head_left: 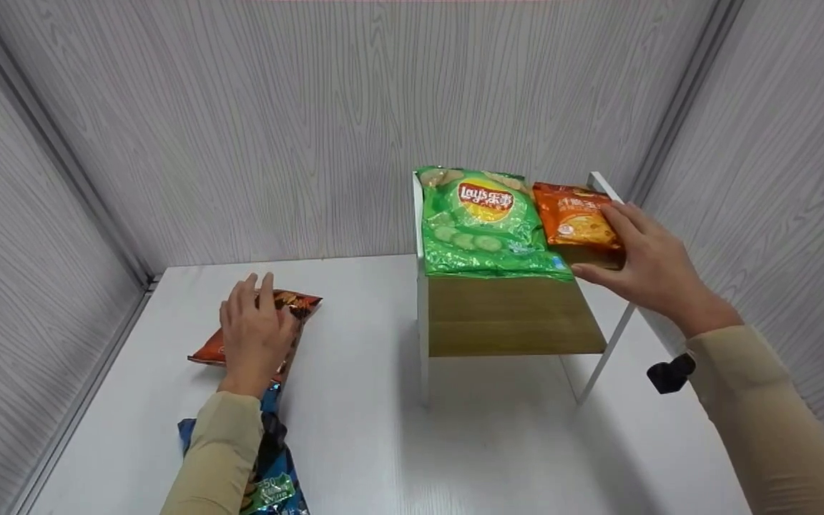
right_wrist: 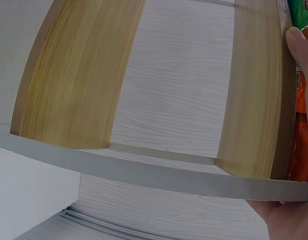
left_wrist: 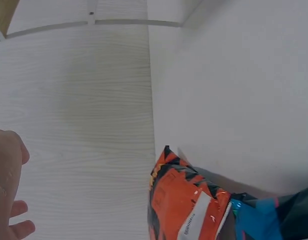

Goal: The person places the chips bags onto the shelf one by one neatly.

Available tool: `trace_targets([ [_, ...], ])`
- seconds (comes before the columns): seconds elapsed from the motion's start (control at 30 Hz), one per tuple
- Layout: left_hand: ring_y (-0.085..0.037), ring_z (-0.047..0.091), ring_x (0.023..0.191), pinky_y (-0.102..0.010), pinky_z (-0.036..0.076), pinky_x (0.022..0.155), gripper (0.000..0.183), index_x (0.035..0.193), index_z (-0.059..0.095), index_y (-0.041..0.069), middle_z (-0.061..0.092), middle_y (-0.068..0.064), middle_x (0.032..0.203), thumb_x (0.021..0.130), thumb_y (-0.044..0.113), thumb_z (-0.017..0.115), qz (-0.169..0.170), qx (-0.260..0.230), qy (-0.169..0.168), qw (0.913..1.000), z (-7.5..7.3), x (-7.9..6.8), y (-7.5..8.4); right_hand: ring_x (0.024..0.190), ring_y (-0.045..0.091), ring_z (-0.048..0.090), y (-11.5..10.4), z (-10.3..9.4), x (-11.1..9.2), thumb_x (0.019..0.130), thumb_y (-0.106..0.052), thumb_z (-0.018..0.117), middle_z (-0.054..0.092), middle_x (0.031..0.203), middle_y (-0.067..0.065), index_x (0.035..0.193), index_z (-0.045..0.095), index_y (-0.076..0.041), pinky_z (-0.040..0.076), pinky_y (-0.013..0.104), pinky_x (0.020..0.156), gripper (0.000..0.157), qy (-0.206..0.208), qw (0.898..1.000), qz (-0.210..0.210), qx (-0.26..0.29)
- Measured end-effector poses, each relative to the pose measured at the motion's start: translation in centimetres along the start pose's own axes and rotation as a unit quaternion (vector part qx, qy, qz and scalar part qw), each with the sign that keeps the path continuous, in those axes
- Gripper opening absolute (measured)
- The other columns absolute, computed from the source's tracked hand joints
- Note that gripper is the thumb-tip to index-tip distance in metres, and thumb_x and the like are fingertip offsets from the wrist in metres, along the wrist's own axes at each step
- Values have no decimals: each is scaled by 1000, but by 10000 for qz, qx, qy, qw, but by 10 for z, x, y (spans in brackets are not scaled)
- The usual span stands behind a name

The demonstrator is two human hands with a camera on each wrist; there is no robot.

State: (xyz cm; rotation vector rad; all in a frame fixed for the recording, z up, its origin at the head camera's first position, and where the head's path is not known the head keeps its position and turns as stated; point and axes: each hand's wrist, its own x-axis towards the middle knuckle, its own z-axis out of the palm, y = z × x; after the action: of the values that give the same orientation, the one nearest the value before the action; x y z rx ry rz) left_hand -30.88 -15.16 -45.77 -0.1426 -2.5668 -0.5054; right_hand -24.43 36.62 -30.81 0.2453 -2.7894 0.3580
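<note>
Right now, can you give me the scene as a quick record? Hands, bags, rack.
left hand: over red-and-black bag, fingers relaxed; contact unclear
right hand: fingers at right side of orange bag, thumb near upper shelf's front edge
rack: white sides, wood shelves, standing on table
upper shelf: green Lay's bag at left, orange bag at right (head view)
red-and-black bag: on table, left of rack in head view
blue bag: beside red-and-black bag, nearer the person, partly hidden by left sleeve
</note>
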Motion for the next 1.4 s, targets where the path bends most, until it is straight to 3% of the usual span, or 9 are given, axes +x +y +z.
trace_targets([
  [0.27, -46, 22, 144, -69, 17, 117, 68, 152, 29, 2, 26, -26, 155, 95, 24, 59, -656, 217, -802, 9944, 22, -4, -19, 140, 47, 33, 0, 0, 0, 83, -60, 69, 28, 161, 16, 158, 27, -17, 34, 71, 107, 96, 74, 9999, -68, 97],
  [0.5, -51, 12, 146, -72, 10, 117, 79, 155, 21, -1, 18, -30, 157, 95, 29, 62, -924, 435, -1462, 9840, 37, -8, -32, 140, 48, 33, -1, 0, -1, 82, -61, 69, 27, 161, 14, 158, 26, -19, 34, 71, 107, 96, 45, 9999, -16, 119],
  [0.73, -50, 5, 148, -73, 3, 116, 82, 156, 15, -2, 11, -32, 160, 96, 31, 60, -1098, 293, -2025, 9727, 47, -6, -36, 141, 48, 32, 0, -1, -1, 82, -62, 68, 26, 162, 14, 158, 25, -20, 33, 72, 107, 97, 38, 9999, 52, 105],
  [1.1, -52, 10, 148, -79, 3, 111, 76, 154, 25, 2, 17, -32, 159, 96, 32, 62, -1183, 330, -2280, 9659, 63, -21, -52, 142, 46, 32, -1, 5, 1, 83, -61, 68, 29, 160, 15, 157, 29, -16, 33, 70, 108, 95, 67, 9999, -70, 89],
  [1.27, -53, 12, 147, -77, 4, 112, 79, 155, 22, -2, 17, -34, 158, 96, 34, 61, -1245, 175, -2397, 9627, 68, -28, -50, 142, 46, 32, -1, 3, 1, 83, -59, 69, 28, 161, 15, 157, 28, -15, 32, 70, 109, 96, 59, 9999, -71, 99],
  [1.4, -52, 15, 147, -75, 9, 113, 81, 154, 22, -3, 19, -34, 158, 95, 31, 65, -1107, 199, -2377, 9648, 72, -32, -47, 142, 47, 32, 0, 1, 0, 83, -60, 69, 27, 161, 14, 157, 27, -17, 32, 71, 108, 95, 52, 10000, -23, 68],
])
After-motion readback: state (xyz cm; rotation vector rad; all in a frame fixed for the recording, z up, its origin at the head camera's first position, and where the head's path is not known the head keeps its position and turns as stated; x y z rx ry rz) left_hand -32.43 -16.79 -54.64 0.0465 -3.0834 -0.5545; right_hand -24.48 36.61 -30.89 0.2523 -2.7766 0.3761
